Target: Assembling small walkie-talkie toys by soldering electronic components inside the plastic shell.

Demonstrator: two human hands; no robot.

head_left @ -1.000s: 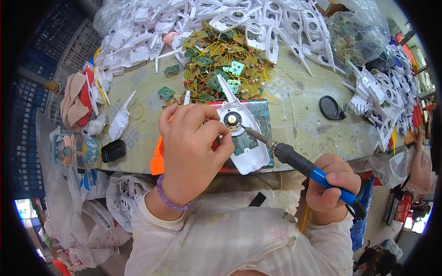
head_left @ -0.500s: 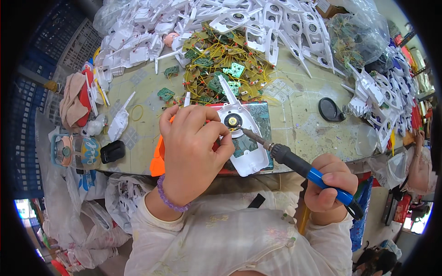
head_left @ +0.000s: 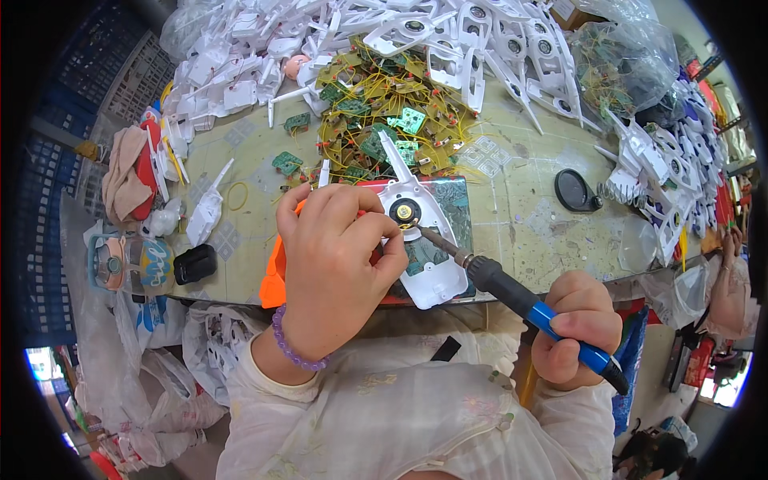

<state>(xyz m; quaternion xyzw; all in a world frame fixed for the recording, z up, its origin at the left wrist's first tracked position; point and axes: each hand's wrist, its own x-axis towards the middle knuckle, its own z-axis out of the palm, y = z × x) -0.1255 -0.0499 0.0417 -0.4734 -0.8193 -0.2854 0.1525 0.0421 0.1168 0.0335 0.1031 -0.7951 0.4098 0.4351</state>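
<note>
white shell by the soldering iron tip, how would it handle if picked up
The white shell looks like thin moulded plastic, so probably stiff and light. Its slim prong might snap if levered. The round black-rimmed part could add weight.

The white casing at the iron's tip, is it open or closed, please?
Open: the white casing shows its inside and round black part.

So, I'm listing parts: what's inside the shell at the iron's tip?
The shell holds a round, gold-centred black part; what the left hand covers can't be seen.
</note>
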